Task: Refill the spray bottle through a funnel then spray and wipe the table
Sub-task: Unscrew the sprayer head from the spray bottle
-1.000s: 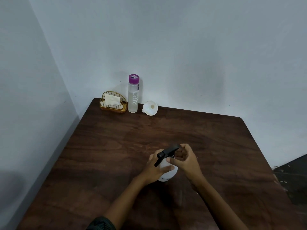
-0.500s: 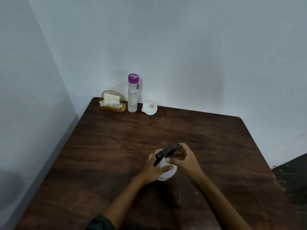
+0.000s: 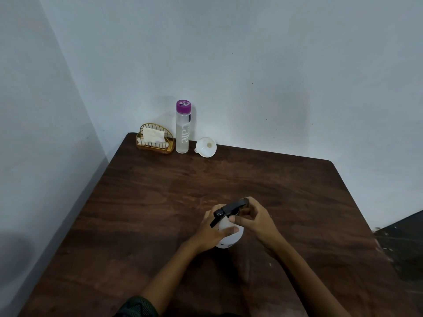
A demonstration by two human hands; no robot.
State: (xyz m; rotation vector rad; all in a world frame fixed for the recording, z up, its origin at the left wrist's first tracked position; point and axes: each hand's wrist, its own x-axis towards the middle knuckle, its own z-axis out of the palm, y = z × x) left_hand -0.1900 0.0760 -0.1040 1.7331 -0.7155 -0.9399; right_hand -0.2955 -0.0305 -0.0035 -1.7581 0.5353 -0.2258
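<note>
A small white spray bottle (image 3: 230,237) with a black trigger head (image 3: 231,208) stands in the middle of the dark wooden table (image 3: 160,202). My left hand (image 3: 211,232) grips the bottle's white body. My right hand (image 3: 254,219) curls its fingers round the neck under the black head. At the back of the table stand a clear water bottle with a purple cap (image 3: 183,128) and, beside it, a white funnel (image 3: 207,147) lying on its side.
A gold wire holder with white tissues (image 3: 154,139) sits in the back left corner, next to the water bottle. Walls close off the table's left and back sides. A dark floor (image 3: 402,243) shows past the right edge.
The black spray head has turned slightly in my right hand's fingers. Both hands stay on the spray bottle at the same spot.
</note>
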